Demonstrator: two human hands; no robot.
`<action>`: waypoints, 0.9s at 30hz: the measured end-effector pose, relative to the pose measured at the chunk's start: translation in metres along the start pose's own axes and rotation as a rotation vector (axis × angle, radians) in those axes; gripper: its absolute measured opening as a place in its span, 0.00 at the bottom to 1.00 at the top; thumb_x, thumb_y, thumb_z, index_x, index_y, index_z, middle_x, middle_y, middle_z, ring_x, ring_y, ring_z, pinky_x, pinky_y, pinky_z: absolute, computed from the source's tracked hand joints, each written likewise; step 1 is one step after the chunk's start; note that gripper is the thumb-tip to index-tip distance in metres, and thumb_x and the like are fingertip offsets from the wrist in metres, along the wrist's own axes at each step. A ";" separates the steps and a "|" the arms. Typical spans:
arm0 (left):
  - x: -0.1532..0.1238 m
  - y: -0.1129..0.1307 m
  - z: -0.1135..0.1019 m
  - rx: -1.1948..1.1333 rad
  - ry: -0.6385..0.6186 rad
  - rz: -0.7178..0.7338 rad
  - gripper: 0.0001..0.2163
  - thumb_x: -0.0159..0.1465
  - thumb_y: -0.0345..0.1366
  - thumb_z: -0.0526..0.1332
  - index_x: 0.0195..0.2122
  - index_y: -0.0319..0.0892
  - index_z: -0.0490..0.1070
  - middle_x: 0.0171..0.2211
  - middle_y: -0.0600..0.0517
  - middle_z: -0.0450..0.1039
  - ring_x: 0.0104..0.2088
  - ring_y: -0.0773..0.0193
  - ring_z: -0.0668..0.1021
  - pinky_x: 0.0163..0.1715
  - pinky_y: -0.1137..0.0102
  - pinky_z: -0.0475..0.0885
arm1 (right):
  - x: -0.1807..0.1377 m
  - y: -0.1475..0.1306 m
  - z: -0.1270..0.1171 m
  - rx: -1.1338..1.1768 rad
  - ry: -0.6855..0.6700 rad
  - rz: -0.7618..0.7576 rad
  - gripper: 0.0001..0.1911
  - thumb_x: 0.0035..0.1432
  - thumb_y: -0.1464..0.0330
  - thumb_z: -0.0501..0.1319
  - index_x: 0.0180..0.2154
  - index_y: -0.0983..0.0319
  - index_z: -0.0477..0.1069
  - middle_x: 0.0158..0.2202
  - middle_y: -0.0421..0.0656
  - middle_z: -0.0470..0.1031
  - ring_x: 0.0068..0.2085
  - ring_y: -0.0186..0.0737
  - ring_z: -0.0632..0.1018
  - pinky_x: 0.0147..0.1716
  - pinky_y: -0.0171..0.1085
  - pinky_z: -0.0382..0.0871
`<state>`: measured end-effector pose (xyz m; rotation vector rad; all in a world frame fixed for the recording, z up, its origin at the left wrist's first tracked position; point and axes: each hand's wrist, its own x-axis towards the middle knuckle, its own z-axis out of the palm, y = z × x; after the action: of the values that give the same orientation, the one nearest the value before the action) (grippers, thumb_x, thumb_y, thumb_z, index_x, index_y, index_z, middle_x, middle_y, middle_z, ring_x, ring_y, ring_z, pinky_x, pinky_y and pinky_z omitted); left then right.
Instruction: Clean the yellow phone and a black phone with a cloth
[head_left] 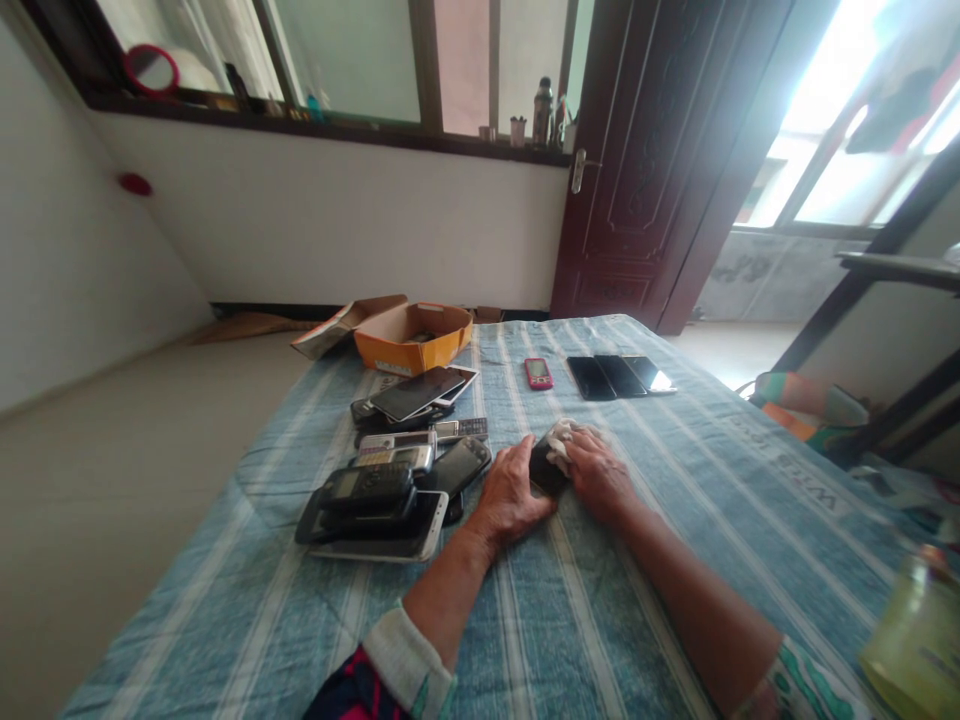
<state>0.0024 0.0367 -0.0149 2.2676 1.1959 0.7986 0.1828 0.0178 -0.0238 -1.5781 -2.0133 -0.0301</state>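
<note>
A dark mobile phone (546, 470) lies on the striped blue cloth, between my two hands. My left hand (514, 492) grips its left edge, the thumb near the bottom end. Pressed onto the upper part of the phone is a crumpled white tissue (560, 440), held under the fingers of my right hand (598, 472). Both hands cover parts of the phone. Just left of my left hand lies a pile of old phones, among them a black handset (367, 487), a white-edged smartphone (431, 540) and a dark slider-like phone (459, 465).
An orange cardboard box (412, 352) with its flap open stands at the far left of the table. Farther back are a pink phone (538, 373) and several dark smartphones (615, 377) in a row. A yellowish bottle (915, 640) is at the lower right.
</note>
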 end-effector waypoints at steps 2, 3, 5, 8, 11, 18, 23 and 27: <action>0.001 -0.001 -0.001 -0.010 -0.010 -0.009 0.38 0.47 0.32 0.66 0.61 0.40 0.56 0.54 0.44 0.69 0.56 0.50 0.69 0.57 0.57 0.64 | -0.005 -0.008 -0.002 0.017 0.000 -0.057 0.16 0.59 0.76 0.54 0.44 0.59 0.74 0.52 0.47 0.73 0.58 0.45 0.68 0.57 0.45 0.61; 0.001 -0.001 -0.002 -0.014 -0.019 -0.011 0.38 0.47 0.30 0.64 0.61 0.39 0.56 0.54 0.43 0.68 0.56 0.50 0.69 0.58 0.57 0.64 | -0.008 -0.013 -0.003 0.033 -0.006 -0.097 0.15 0.59 0.76 0.54 0.43 0.59 0.74 0.52 0.47 0.73 0.57 0.45 0.68 0.57 0.45 0.61; 0.002 -0.001 -0.004 -0.016 -0.040 -0.014 0.37 0.47 0.28 0.62 0.61 0.37 0.55 0.54 0.42 0.68 0.56 0.52 0.69 0.58 0.59 0.64 | -0.013 -0.025 -0.007 0.071 -0.036 -0.180 0.15 0.59 0.77 0.54 0.42 0.59 0.74 0.50 0.47 0.74 0.56 0.45 0.69 0.55 0.45 0.63; 0.002 -0.001 -0.007 -0.008 -0.060 -0.015 0.36 0.47 0.25 0.59 0.60 0.36 0.56 0.53 0.42 0.68 0.55 0.53 0.70 0.56 0.60 0.65 | -0.015 -0.034 -0.011 0.112 -0.082 -0.253 0.14 0.59 0.77 0.53 0.41 0.60 0.74 0.48 0.48 0.74 0.55 0.45 0.70 0.54 0.44 0.64; 0.002 0.001 -0.009 -0.001 -0.069 -0.014 0.36 0.47 0.25 0.58 0.60 0.37 0.56 0.53 0.42 0.69 0.54 0.53 0.70 0.57 0.60 0.65 | -0.011 -0.026 -0.012 0.116 -0.092 -0.236 0.15 0.59 0.77 0.53 0.42 0.60 0.74 0.48 0.47 0.74 0.55 0.44 0.70 0.54 0.44 0.64; 0.002 0.002 -0.009 -0.014 -0.078 -0.021 0.36 0.46 0.24 0.57 0.61 0.36 0.56 0.55 0.43 0.67 0.56 0.53 0.68 0.59 0.60 0.62 | -0.001 0.000 -0.003 0.053 -0.003 -0.061 0.14 0.59 0.76 0.54 0.42 0.60 0.74 0.52 0.47 0.73 0.57 0.45 0.68 0.56 0.45 0.62; 0.002 -0.001 -0.008 -0.021 -0.082 -0.042 0.37 0.46 0.24 0.58 0.62 0.36 0.54 0.56 0.41 0.66 0.57 0.53 0.67 0.60 0.60 0.61 | -0.010 -0.019 -0.006 0.135 -0.013 -0.206 0.14 0.57 0.78 0.54 0.40 0.60 0.74 0.48 0.48 0.74 0.55 0.46 0.70 0.54 0.45 0.64; 0.002 -0.002 -0.008 -0.017 -0.092 -0.055 0.37 0.48 0.25 0.59 0.62 0.36 0.54 0.53 0.41 0.68 0.55 0.53 0.69 0.56 0.61 0.65 | -0.014 -0.036 -0.011 0.214 -0.049 -0.318 0.12 0.57 0.78 0.55 0.37 0.61 0.73 0.45 0.47 0.75 0.53 0.45 0.71 0.54 0.45 0.65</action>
<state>-0.0036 0.0405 -0.0096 2.2221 1.1995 0.6743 0.1567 -0.0089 -0.0095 -1.1286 -2.2062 0.0994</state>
